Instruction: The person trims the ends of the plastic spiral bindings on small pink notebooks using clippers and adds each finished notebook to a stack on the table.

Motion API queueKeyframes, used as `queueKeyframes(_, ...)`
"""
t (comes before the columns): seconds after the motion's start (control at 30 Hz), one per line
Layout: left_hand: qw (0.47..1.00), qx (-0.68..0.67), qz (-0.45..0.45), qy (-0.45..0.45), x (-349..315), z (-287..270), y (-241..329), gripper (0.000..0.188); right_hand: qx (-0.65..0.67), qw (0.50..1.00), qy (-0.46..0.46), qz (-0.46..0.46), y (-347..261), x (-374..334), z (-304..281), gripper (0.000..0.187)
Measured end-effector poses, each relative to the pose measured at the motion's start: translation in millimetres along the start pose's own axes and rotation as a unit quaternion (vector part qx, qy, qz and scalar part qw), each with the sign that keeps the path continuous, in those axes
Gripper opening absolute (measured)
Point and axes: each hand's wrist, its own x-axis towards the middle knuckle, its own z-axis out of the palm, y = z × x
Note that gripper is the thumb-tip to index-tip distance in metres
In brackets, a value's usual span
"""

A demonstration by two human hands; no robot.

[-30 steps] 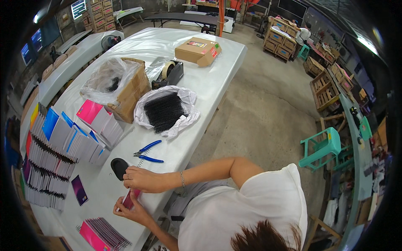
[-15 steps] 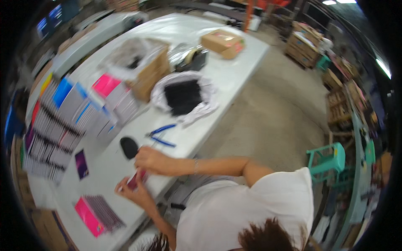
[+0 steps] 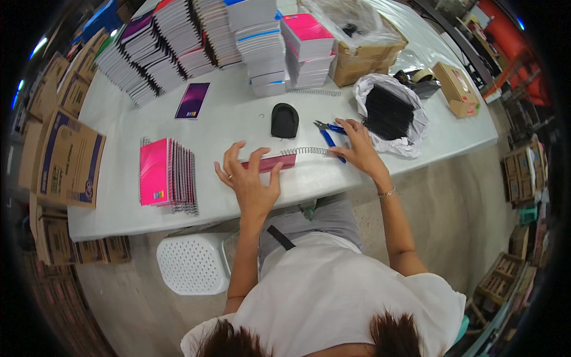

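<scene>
My left hand (image 3: pixel 250 178) is spread over a narrow dark-red strip (image 3: pixel 282 162) on the white table, fingertips and thumb around it. A thin silver spiral wire (image 3: pixel 309 150) stretches from the strip toward my right hand (image 3: pixel 361 149). My right hand has its fingers apart at the blue handles of wire cutters (image 3: pixel 328 141); whether it touches them I cannot tell. Behind the strip sits a black rounded pad (image 3: pixel 285 121). To my left lie pink spiral notebooks (image 3: pixel 156 172) in a stack, with a purple card or cover (image 3: pixel 193 100) beyond them.
Tall notebook stacks (image 3: pixel 262 53) line the table's far side, next to a pink-topped stack (image 3: pixel 308 41). An open carton with plastic (image 3: pixel 363 59) and a white bag of black coils (image 3: pixel 389 113) stand to the right. A white stool (image 3: pixel 193 265) is below the table's edge.
The view has turned. My hands, earlier together at the red piece near the table's edge, are now apart; my right hand has gone to the cutters.
</scene>
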Motion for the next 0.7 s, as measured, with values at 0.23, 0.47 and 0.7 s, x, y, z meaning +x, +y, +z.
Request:
queueKeyframes(0.23, 0.998, -0.018, 0.048, -0.042, 2.8, 6.0, 2.8, 0.018, 0.105, 0.994, 0.003, 0.022, 10.3, 5.6, 2.4, 0.067)
queueKeyframes(0.47, 0.998, -0.005, 0.033, -0.061, 4.6, 4.5, 1.1, 0.018, 0.757, 0.645, 0.057, 0.086, -33.8, -13.2, -87.8, 0.060)
queueKeyframes(0.7, 0.996, 0.016, 0.055, -0.066, 7.2, 5.9, -1.6, 0.020, 0.787, 0.519, -0.287, 0.168, -83.0, -56.2, -35.6, 0.057)
